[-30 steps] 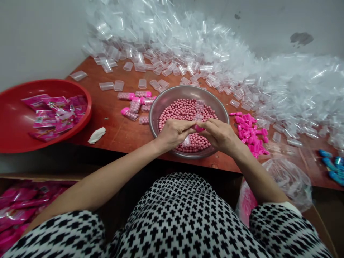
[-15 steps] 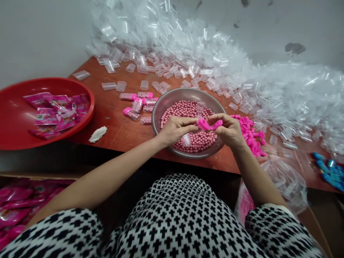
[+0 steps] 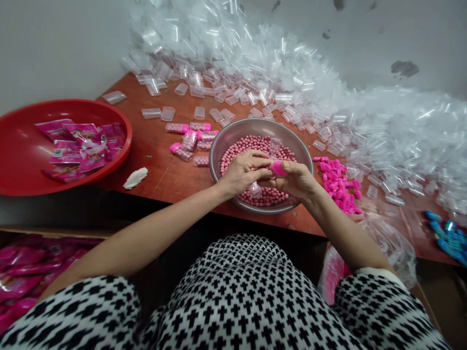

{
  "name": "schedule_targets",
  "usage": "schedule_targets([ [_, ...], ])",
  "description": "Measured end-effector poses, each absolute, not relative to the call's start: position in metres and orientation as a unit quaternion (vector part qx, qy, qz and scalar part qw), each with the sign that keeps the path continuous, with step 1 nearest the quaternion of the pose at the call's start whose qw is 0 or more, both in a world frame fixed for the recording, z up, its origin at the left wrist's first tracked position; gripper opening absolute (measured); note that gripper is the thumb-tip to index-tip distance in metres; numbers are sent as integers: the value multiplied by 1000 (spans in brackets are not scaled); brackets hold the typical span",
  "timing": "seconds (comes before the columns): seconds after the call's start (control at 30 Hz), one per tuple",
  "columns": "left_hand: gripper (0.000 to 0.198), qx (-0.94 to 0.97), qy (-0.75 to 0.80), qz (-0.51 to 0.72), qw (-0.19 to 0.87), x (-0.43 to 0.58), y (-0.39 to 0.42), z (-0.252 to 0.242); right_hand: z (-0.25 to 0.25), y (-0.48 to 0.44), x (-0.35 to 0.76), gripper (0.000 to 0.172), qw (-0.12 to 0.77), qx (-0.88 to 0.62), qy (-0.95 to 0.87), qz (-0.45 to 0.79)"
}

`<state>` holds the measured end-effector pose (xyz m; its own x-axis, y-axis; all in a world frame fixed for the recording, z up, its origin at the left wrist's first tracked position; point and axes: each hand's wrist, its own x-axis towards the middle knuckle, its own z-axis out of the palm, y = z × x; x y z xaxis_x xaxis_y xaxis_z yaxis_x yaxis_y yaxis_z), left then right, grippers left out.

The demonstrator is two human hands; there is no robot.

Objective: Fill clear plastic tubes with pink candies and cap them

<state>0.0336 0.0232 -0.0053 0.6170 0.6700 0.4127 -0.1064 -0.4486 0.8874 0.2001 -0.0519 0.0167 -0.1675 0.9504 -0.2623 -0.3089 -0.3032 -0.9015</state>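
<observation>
Over a metal bowl (image 3: 237,127) of pink candy balls (image 3: 248,142), my two hands meet. My left hand (image 3: 239,171) is closed on a clear plastic tube, mostly hidden by its fingers. A bright pink cap (image 3: 278,168) sits at the tube's right end, with the thumb of my right hand (image 3: 295,181) pressed against it. The right fingers curl underneath. Two clear tubes lie among the balls, one being a tube (image 3: 256,190) near the front. Left of the bowl are several filled tubes (image 3: 188,140) with pink caps.
Loose pink caps (image 3: 337,187) lie right of the bowl. Empty clear tubes (image 3: 292,68) are heaped along the wall. A red basin (image 3: 22,165) with pink packets stands left, near a white lump (image 3: 135,178). Blue pieces (image 3: 448,236) and a plastic bag (image 3: 388,243) are at right.
My right hand has shifted left and turned, its thumb now over the pink cap. The cap's curved handle, seen before, is now covered. The view has moved slightly.
</observation>
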Motion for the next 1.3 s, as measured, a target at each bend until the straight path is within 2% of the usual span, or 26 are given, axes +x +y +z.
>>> schedule_targets([
  [0.17, 14, 760, 172, 406, 478, 36, 22, -7, 15, -50, 184, 28, 541, -452, -286, 649],
  [0.33, 18, 753, 189, 417, 472, 33, 40, -8, 19, -45, 185, 46, 511, -489, -328, 626],
  [0.4, 23, 759, 216, 416, 451, 23, 60, -5, 21, -44, 194, 48, 515, -497, -371, 591],
  [0.6, 48, 819, 338, 389, 253, -20, 107, 13, 15, -55, 228, 36, 547, -543, -413, 485],
  [0.67, 49, 861, 326, 332, 205, -20, 98, 19, 13, -60, 232, 34, 557, -549, -412, 467],
  [0.77, 45, 922, 311, 137, 187, 1, 68, 23, 12, -65, 234, 32, 574, -544, -419, 445],
  [0.87, 55, 928, 334, -67, 152, 30, 41, 19, 14, -70, 236, 29, 594, -541, -420, 421],
  [0.93, 60, 925, 326, -140, 138, 46, 32, 13, 16, -77, 242, 29, 608, -546, -417, 399],
  [1.03, 58, 926, 301, -174, 147, 64, 31, 5, 20, -94, 264, 30, 624, -572, -405, 345],
  [1.17, 39, 946, 236, -145, 166, 80, 36, -2, 21, -129, 310, 29, 625, -633, -381, 253],
  [1.3, 34, 966, 205, -126, 97, 80, 40, 5, 11, -167, 350, 26, 572, -699, -386, 186],
])
